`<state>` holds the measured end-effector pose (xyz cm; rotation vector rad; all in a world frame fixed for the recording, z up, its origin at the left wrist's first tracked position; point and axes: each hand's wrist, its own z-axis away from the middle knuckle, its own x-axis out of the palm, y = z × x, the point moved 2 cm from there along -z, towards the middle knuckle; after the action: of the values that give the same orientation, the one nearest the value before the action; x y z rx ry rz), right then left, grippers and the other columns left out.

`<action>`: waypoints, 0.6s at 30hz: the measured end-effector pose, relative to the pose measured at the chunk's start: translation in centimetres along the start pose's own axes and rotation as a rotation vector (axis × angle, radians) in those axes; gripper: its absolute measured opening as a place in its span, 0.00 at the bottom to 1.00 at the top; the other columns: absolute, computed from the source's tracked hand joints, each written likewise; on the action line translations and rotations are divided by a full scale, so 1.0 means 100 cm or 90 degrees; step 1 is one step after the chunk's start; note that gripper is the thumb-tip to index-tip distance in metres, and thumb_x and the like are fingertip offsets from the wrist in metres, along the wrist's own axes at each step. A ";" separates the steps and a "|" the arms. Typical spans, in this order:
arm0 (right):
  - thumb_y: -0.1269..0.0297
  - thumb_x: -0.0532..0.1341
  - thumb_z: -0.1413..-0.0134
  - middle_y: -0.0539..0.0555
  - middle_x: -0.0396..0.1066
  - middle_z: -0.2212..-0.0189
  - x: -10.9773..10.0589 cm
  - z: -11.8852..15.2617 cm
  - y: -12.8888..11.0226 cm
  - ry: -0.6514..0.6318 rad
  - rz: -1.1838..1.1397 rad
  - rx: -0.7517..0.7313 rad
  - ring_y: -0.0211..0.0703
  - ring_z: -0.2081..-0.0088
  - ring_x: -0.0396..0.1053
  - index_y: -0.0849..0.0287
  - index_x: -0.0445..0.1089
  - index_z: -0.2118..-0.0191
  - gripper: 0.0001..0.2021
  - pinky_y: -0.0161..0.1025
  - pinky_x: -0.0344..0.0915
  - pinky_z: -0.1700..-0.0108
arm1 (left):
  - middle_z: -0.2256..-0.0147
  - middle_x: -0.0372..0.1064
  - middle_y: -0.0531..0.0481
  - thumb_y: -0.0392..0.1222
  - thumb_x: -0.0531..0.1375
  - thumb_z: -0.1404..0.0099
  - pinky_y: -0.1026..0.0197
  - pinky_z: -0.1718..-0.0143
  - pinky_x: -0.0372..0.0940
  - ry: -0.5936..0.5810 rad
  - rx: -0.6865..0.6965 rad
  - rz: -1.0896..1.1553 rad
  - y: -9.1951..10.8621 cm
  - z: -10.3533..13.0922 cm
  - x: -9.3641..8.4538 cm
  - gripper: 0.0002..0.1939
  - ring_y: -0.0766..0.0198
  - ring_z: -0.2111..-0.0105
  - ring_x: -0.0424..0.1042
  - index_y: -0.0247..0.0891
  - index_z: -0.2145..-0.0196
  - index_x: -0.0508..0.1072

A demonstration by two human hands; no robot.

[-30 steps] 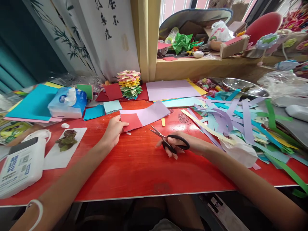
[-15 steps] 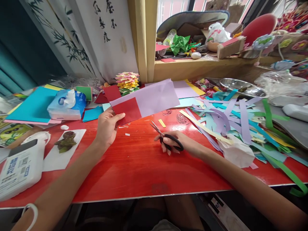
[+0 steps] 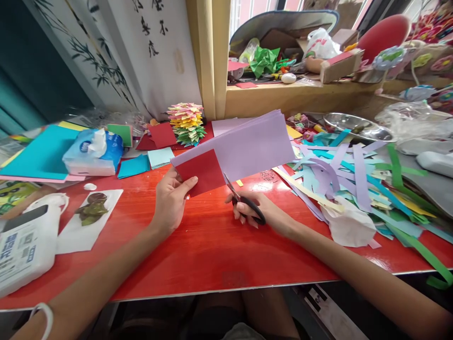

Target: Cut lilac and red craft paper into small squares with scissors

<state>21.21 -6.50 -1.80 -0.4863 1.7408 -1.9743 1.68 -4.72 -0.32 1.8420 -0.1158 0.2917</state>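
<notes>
My left hand (image 3: 170,200) pinches a red paper square (image 3: 201,172) laid over the left end of layered purple paper (image 3: 255,144), its thumb on the red piece. The purple sheets stretch out to the right, held above the table. My right hand (image 3: 253,210) has its fingers in the black handles of the scissors (image 3: 244,200). Their blade tips are at the lower edge of the purple paper, just beside the right edge of the red square.
Paper strips (image 3: 359,179) and a crumpled tissue (image 3: 348,224) lie on the right of the red table (image 3: 212,255). Left are a tissue pack (image 3: 94,153), a white box (image 3: 30,245) and blue squares (image 3: 133,166). A folded-paper stack (image 3: 187,123) stands behind.
My left hand has moved right with the red and purple papers, bringing them nearer. The scissor tips, which were apart from the paper, are now at its lower edge.
</notes>
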 end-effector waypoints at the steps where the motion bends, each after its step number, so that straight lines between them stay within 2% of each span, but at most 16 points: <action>1: 0.48 0.59 0.52 0.50 0.64 0.74 0.000 0.000 0.000 0.002 -0.002 0.003 0.34 0.75 0.63 0.59 0.66 0.60 0.20 0.28 0.55 0.82 | 0.66 0.74 0.53 0.34 0.62 0.47 0.64 0.67 0.67 0.000 0.000 0.003 0.000 0.001 0.001 0.10 0.63 0.63 0.72 0.41 0.65 0.72; 5: 0.49 0.59 0.52 0.51 0.63 0.73 0.002 0.000 0.001 0.001 -0.010 0.002 0.34 0.74 0.63 0.58 0.66 0.60 0.19 0.29 0.56 0.81 | 0.69 0.74 0.55 0.34 0.62 0.47 0.65 0.67 0.66 -0.001 -0.005 0.005 0.001 0.004 0.002 0.10 0.64 0.64 0.72 0.42 0.65 0.72; 18: 0.49 0.58 0.50 0.50 0.62 0.75 0.005 0.001 0.004 0.017 -0.028 -0.032 0.35 0.74 0.62 0.60 0.64 0.59 0.19 0.30 0.54 0.81 | 0.66 0.74 0.54 0.35 0.62 0.46 0.62 0.66 0.67 0.009 -0.011 -0.008 0.002 0.007 0.004 0.09 0.62 0.61 0.72 0.43 0.66 0.71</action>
<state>20.86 -6.88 -2.18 -0.5214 1.8156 -1.9795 2.09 -5.39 -0.20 1.8220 -0.0964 0.2933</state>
